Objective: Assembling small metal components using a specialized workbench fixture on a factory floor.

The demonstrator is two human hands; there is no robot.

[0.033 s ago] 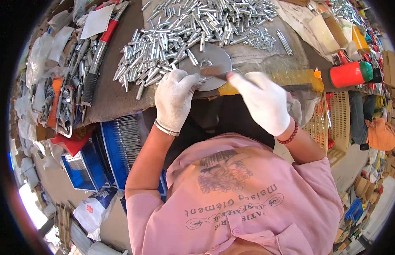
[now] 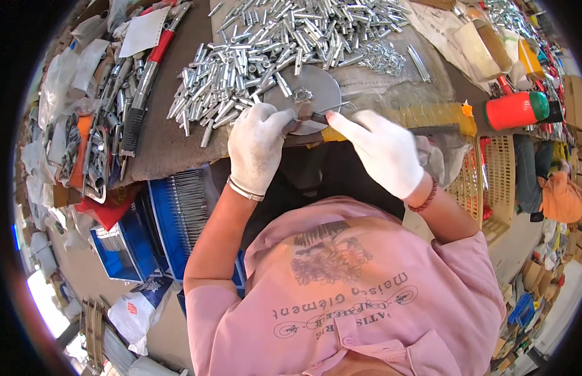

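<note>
My left hand (image 2: 256,141), in a white glove, is closed in a pinch at the near left rim of a round grey metal disc (image 2: 328,88). What its fingertips hold is mostly hidden. The gloved right hand (image 2: 385,147) grips the dark handle of a small hammer (image 2: 305,113). Its brownish head is down over the near part of the disc, right beside the left fingertips. I cannot tell whether the head touches the piece there. On the disc, just beyond the hammer, lies a little cluster of shiny small parts (image 2: 302,94).
A large heap of short metal tubes (image 2: 259,56) spreads past the disc, with smaller metal pieces (image 2: 382,57) to its right. Tools and plastic bags crowd the left. A red-and-green cylinder (image 2: 516,110) stands right. Blue crates (image 2: 162,213) and a yellow basket (image 2: 501,182) sit below table level.
The hammer has come down and slightly toward me, its head lower over the disc beside the left fingertips. My right hand has tipped with it; the left hand has stayed in place.
</note>
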